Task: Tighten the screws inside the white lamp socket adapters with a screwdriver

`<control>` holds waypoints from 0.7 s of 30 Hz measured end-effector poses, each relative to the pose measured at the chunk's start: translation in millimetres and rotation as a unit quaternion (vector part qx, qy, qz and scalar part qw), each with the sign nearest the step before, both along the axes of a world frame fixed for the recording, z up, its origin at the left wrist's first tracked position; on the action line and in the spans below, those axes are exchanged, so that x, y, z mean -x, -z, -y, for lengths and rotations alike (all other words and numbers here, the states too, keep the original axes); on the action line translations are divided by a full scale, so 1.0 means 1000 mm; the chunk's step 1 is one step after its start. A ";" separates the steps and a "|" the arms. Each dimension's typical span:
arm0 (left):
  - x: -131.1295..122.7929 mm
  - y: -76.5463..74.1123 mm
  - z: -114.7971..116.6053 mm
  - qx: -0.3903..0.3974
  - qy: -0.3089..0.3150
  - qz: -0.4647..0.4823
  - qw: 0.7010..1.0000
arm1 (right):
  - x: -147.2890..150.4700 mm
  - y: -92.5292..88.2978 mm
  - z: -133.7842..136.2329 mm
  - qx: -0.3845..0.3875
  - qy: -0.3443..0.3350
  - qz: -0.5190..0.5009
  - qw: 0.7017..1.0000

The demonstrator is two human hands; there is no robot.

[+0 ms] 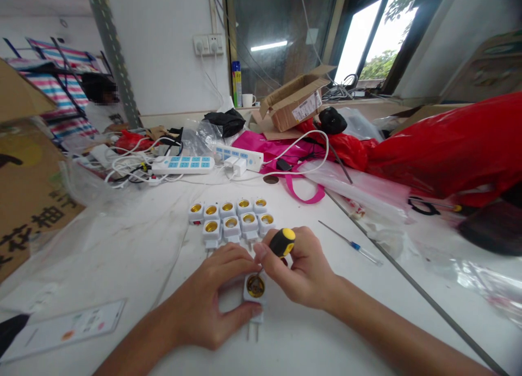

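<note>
My left hand [212, 300] grips a white plug-in lamp socket [255, 291] with a brass centre, holding it against the white table [134, 256]; its two prongs point toward me. My right hand [304, 270] is closed around a screwdriver with a black and yellow handle [283, 241], its tip down at the socket. Just beyond my hands sit several matching white sockets [230, 218] in two rows.
White power strips [183, 164] and tangled cables lie at the back. A thin test-pen screwdriver [350, 244] rests to the right. Red and pink plastic bags [444, 147], an open cardboard box [296, 101], a cardboard box [28, 191] at left, and a seated person [101, 106] at far left.
</note>
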State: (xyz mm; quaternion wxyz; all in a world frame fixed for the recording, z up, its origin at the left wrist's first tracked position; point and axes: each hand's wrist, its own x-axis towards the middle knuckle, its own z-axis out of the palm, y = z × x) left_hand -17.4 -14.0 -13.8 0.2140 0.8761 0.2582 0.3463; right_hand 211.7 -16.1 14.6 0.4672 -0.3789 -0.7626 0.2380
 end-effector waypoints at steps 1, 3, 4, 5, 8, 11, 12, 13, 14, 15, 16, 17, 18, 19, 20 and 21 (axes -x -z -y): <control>0.000 0.000 0.000 -0.001 -0.003 0.000 1.000 | 0.000 0.000 0.000 -0.002 0.000 -0.002 1.000; 0.000 0.001 -0.001 0.000 -0.003 -0.006 1.000 | 0.000 -0.001 -0.001 -0.010 0.002 -0.007 1.000; 0.001 0.001 -0.001 0.003 -0.002 -0.012 1.000 | -0.001 -0.003 -0.001 -0.014 0.004 -0.010 1.000; 0.000 0.001 -0.001 0.005 0.001 -0.017 1.000 | -0.001 -0.004 -0.001 -0.017 0.005 -0.012 1.000; 0.000 0.001 -0.001 0.009 0.008 -0.025 1.000 | -0.001 -0.005 -0.001 -0.010 0.000 -0.014 1.000; 0.000 0.000 -0.001 -0.001 0.005 -0.015 1.000 | 0.000 -0.003 -0.001 0.003 -0.014 -0.015 1.000; 0.000 0.000 -0.001 -0.004 0.004 -0.011 1.000 | 0.000 -0.002 -0.001 0.006 -0.016 -0.015 1.000; -0.001 0.000 -0.001 -0.006 0.004 -0.006 1.000 | 0.000 -0.001 -0.001 0.007 -0.016 -0.016 1.000; 0.000 0.000 0.000 -0.008 0.003 -0.003 1.000 | 0.000 -0.001 -0.001 0.006 -0.014 -0.017 1.000; 0.000 0.001 0.000 -0.007 0.002 -0.004 1.000 | 0.000 -0.001 -0.001 0.004 -0.011 -0.018 1.000; 0.000 0.001 0.000 -0.005 0.001 -0.007 1.000 | 0.000 -0.001 0.000 -0.001 -0.009 -0.019 1.000; 0.000 0.001 0.000 -0.002 -0.001 -0.011 1.000 | 0.000 -0.002 0.000 -0.004 -0.007 -0.019 1.000; 0.000 0.001 0.000 -0.001 -0.002 -0.015 1.000 | 0.000 -0.002 0.000 -0.006 -0.007 -0.018 1.000; 0.000 0.001 0.000 0.000 -0.002 -0.017 1.000 | 0.000 -0.002 0.000 -0.005 -0.009 -0.017 1.000; 0.000 0.001 0.000 0.000 -0.001 -0.017 1.000 | 0.000 -0.002 0.000 0.001 -0.011 -0.014 1.000; 0.000 0.001 0.000 -0.002 0.000 -0.015 1.000 | 0.000 -0.002 0.000 0.007 -0.014 -0.012 1.000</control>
